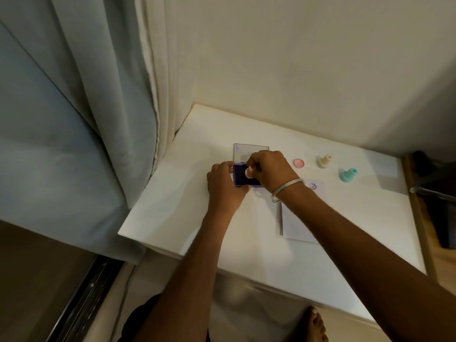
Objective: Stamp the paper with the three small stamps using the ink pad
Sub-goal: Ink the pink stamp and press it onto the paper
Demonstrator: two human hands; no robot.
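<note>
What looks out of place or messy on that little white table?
Nothing stands out. The ink pad lies open and flat, the cream stamp and teal stamp stand upright, and the paper carries one neat blue print. No spilled ink shows.

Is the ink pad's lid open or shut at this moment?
Open. The clear lid lies flipped back behind the ink pad, whose dark purple surface is exposed.

Ink pad (240,177) on the worktop (320,262) toward its left edge, open lid (249,151) behind it. Right hand (267,169) over the pad, left hand (225,188) at its left side. Paper (299,223) lies right of the pad (partly under the forearm); two stamps (323,161) (348,175) stand behind it, near the far edge.
</note>
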